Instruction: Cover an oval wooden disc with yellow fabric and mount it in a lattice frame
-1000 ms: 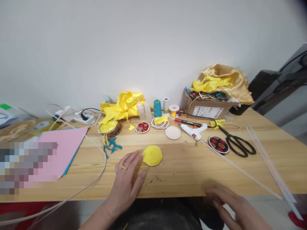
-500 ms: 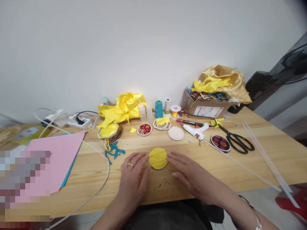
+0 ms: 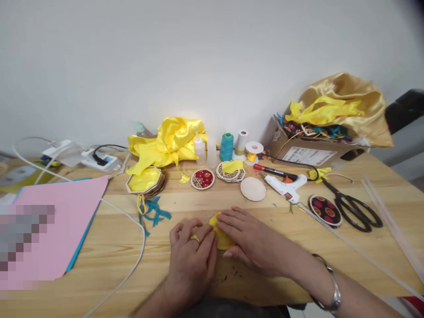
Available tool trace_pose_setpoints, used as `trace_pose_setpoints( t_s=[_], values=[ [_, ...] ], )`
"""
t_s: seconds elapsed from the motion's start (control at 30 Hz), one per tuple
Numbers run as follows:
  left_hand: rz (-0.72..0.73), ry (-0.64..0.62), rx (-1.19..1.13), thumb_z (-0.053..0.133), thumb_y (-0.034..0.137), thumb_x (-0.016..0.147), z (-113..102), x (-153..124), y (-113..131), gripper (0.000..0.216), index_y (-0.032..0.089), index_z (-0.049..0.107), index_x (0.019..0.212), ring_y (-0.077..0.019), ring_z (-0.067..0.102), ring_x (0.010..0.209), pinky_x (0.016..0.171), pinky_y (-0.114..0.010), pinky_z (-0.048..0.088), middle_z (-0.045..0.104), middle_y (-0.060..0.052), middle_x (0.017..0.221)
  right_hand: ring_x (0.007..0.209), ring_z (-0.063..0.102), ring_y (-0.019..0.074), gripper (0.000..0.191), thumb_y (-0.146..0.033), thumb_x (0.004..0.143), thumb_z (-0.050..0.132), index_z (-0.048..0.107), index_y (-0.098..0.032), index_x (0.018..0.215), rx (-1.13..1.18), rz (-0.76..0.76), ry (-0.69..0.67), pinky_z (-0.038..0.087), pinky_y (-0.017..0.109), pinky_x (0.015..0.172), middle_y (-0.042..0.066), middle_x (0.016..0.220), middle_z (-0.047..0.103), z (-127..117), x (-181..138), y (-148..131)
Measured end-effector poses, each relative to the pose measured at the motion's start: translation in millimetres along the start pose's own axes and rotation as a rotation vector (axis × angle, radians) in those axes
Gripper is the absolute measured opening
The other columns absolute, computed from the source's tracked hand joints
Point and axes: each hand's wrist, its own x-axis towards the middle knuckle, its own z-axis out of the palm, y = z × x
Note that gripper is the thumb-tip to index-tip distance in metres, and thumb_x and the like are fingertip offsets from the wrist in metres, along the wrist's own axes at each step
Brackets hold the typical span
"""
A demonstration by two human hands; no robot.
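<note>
A round yellow fabric-covered disc (image 3: 225, 240) lies on the table in front of me, partly hidden under my hands. My left hand (image 3: 194, 251), with a gold ring, is bent at the disc's left edge, its fingers closed against it. Across the top and right of the disc my right hand (image 3: 250, 240) lies flat, fingers stretched out. Just beyond are a plain pale disc (image 3: 253, 189), a framed red patterned round (image 3: 203, 179) and lattice-cut wooden rounds (image 3: 221, 176) with a yellow scrap (image 3: 232, 166).
A white glue gun (image 3: 286, 187), black scissors (image 3: 357, 207) and a dark patterned round (image 3: 325, 210) lie to the right. Thread spools (image 3: 226, 148) stand behind. Octagonal frames (image 3: 155, 185) and pink sheets (image 3: 66, 221) are left, with a white cable (image 3: 141, 256). A cardboard box (image 3: 304, 152) holds fabric.
My right hand has moved left from the disc's side and now covers much of it. My left hand's fingers have curled in at the edge. The view has shifted slightly.
</note>
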Motion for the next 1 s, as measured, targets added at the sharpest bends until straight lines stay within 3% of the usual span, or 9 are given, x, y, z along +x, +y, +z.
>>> trace_pose_setpoints(
  t_s=[0.13, 0.43, 0.67, 0.83, 1.0],
  values=[
    [-0.013, 0.018, 0.019, 0.057, 0.012, 0.080, 4.1, -1.5, -3.0, 0.016, 0.018, 0.068, 0.090, -0.0290, 0.054, 0.095, 0.086, -0.049, 0.034, 0.075, -0.003, 0.093, 0.133, 0.037, 0.0196, 0.053, -0.047, 0.095, 0.038, 0.046, -0.012, 0.133, 0.027, -0.037, -0.014, 0.021, 0.039, 0.117, 0.011, 0.138, 0.050, 1.3, 2.6, 3.4],
    [-0.032, -0.017, 0.059, 0.059, 0.013, 0.080, 6.9, -1.2, -2.8, 0.015, 0.019, 0.069, 0.090, -0.0287, 0.053, 0.093, 0.084, -0.047, 0.034, 0.075, -0.001, 0.096, 0.136, 0.032, 0.0235, 0.060, -0.051, 0.093, 0.039, 0.045, -0.008, 0.133, -0.020, -0.045, -0.032, 0.018, 0.042, 0.118, 0.016, 0.141, 0.045, 10.0, 4.2, 8.1],
    [-0.038, -0.019, 0.088, 0.058, 0.014, 0.082, 6.3, 1.3, -1.7, 0.013, 0.019, 0.068, 0.089, -0.0279, 0.054, 0.090, 0.082, -0.047, 0.033, 0.075, -0.001, 0.093, 0.136, 0.033, 0.0244, 0.060, -0.050, 0.093, 0.039, 0.043, -0.007, 0.135, -0.031, -0.043, -0.006, 0.022, 0.044, 0.117, 0.017, 0.142, 0.044, 15.2, 3.3, 7.9],
    [-0.049, -0.039, 0.072, 0.058, 0.014, 0.082, 6.3, -0.5, -1.7, 0.012, 0.021, 0.066, 0.088, -0.0284, 0.054, 0.092, 0.082, -0.047, 0.034, 0.075, -0.001, 0.094, 0.135, 0.034, 0.0284, 0.054, -0.047, 0.092, 0.044, 0.051, -0.006, 0.126, -0.043, -0.006, 0.024, 0.026, 0.048, 0.114, 0.019, 0.141, 0.044, 14.1, 4.1, 9.2],
    [-0.100, -0.015, 0.009, 0.056, 0.012, 0.081, 7.1, -5.5, -6.9, 0.038, 0.017, 0.053, 0.119, -0.0309, 0.048, 0.108, 0.092, -0.051, 0.036, 0.063, -0.011, 0.120, 0.134, 0.036, 0.0310, 0.036, -0.032, 0.091, 0.049, 0.053, -0.010, 0.120, -0.082, 0.158, 0.216, 0.035, 0.056, 0.108, 0.020, 0.139, 0.046, 5.0, -9.8, 12.5]
  ],
)
